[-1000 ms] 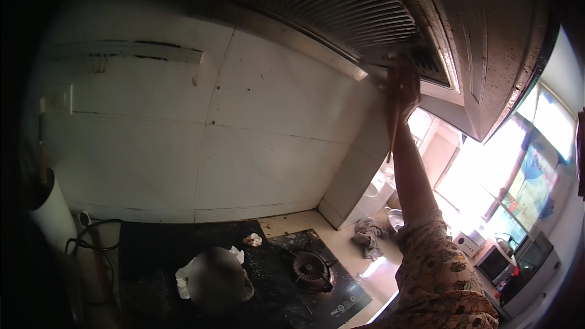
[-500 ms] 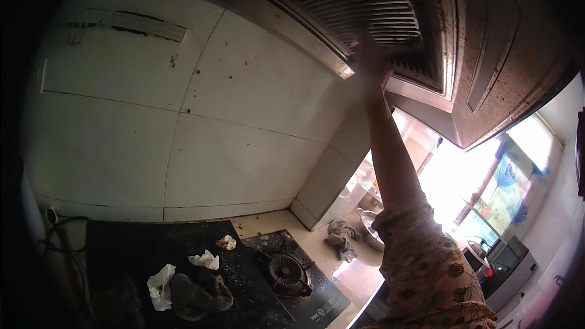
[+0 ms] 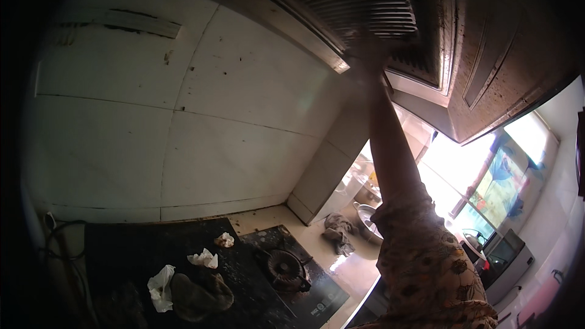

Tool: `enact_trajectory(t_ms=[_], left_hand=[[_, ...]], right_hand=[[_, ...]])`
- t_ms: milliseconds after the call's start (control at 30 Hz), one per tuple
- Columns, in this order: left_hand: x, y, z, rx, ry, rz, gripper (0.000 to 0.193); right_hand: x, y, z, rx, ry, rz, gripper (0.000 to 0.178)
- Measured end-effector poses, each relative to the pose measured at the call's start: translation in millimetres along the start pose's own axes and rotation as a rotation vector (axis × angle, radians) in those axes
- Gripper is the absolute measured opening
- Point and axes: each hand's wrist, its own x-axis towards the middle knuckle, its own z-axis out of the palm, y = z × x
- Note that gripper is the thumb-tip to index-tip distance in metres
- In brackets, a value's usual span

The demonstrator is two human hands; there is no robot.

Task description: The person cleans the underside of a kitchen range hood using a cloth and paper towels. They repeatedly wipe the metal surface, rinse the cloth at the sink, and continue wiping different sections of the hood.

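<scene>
My right arm, in a flowered sleeve, reaches up from the lower edge to the range hood. At its end my right hand (image 3: 370,61) is against the slatted filter (image 3: 347,0) on the hood's underside. Shadow and motion blur hide its fingers, so whether it grips anything cannot be made out. The metal hood (image 3: 487,55) is stained and speckled with grime. My left hand is out of view.
Below is a black gas stove (image 3: 128,256) with a burner (image 3: 286,268), a dark cloth (image 3: 201,297) and crumpled tissues (image 3: 161,289). A grey rag (image 3: 339,234) and a metal basin (image 3: 368,219) sit on the counter beyond. White wall tiles (image 3: 244,164) stand behind.
My right hand stays at the hood filter, with only a slight shift. The whole view has moved a little and turned darker. The things on the stove have not moved.
</scene>
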Motion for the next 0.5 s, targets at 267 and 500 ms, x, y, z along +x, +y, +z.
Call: enact_trajectory(t_ms=[267, 500], left_hand=[[-4, 0, -9, -0.025, -0.035, -0.011, 0.01], [-3, 0, -4, -0.035, -0.02, -0.009, 0.01]], right_hand=[[-13, -46, -58, -0.182, 0.33, -0.123, 0.016], [17, -8, -42, 0.296, 0.31, -0.157, 0.018]])
